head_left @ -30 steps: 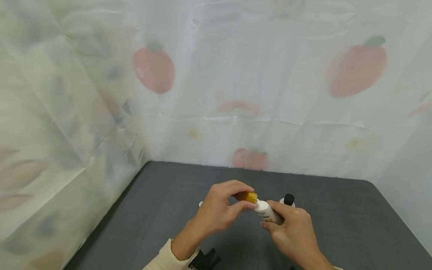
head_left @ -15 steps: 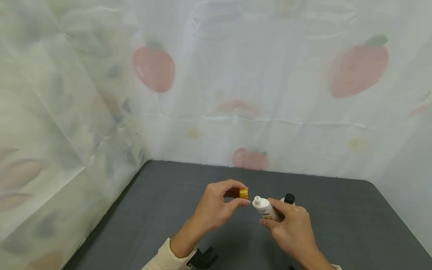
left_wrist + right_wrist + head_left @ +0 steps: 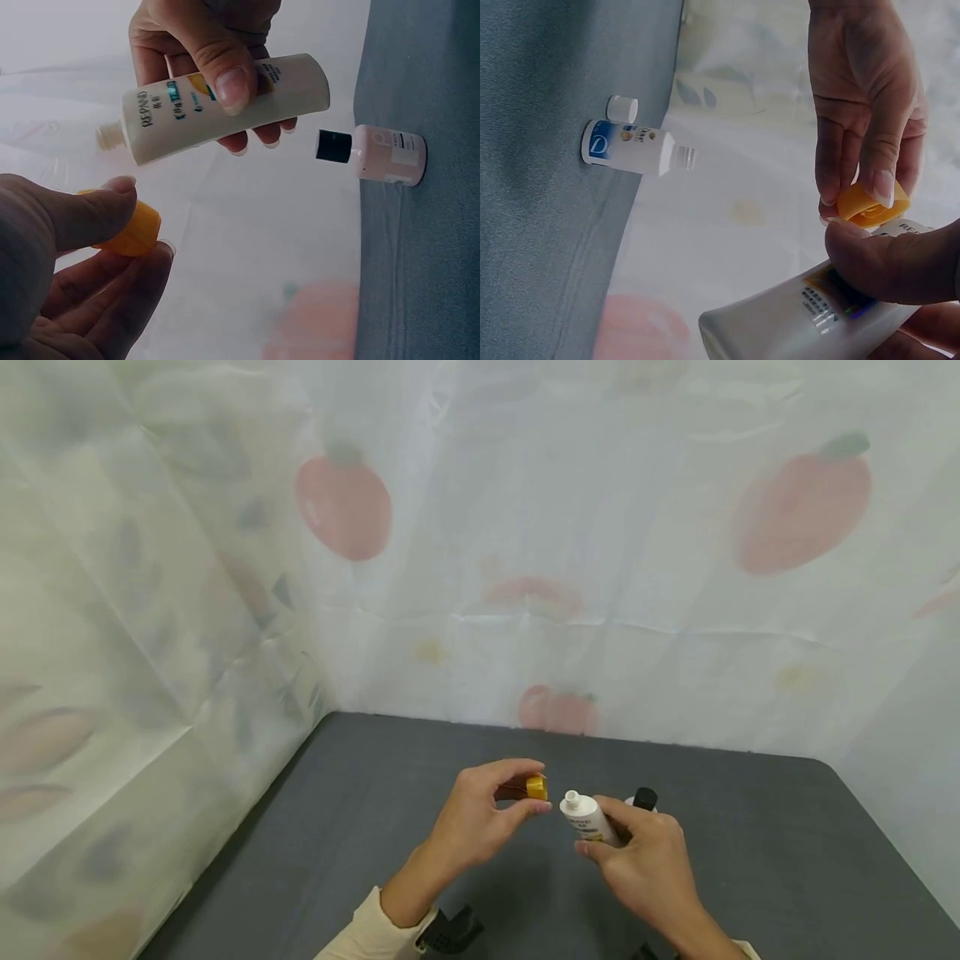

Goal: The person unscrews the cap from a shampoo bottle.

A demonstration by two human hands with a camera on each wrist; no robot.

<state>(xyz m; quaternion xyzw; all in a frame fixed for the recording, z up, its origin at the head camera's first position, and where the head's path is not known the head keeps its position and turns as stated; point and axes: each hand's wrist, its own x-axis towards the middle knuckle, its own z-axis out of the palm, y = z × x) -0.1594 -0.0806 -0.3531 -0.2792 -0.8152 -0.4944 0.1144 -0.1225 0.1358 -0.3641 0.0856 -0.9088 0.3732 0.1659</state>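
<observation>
2 bottles (image 3: pixel 390 155) (image 3: pixel 634 148) stand nearby; left hand (image 3: pixel 476 818) pinches cap (image 3: pixel 536 787), right hand (image 3: pixel 651 864) grips white tube (image 3: pixel 585 820).

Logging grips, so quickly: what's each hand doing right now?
Left hand: closed, pinching the yellow cap between thumb and fingers.
Right hand: closed, holding the white bottle, its neck bare.

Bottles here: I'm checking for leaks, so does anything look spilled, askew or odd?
No spill shows. One oddity, in the right wrist view: the blue-labelled bottle stands uncapped, a white cap beside it, so a knock might cause spills. The held white bottle is open too, a yellow cap in the left hand.
</observation>
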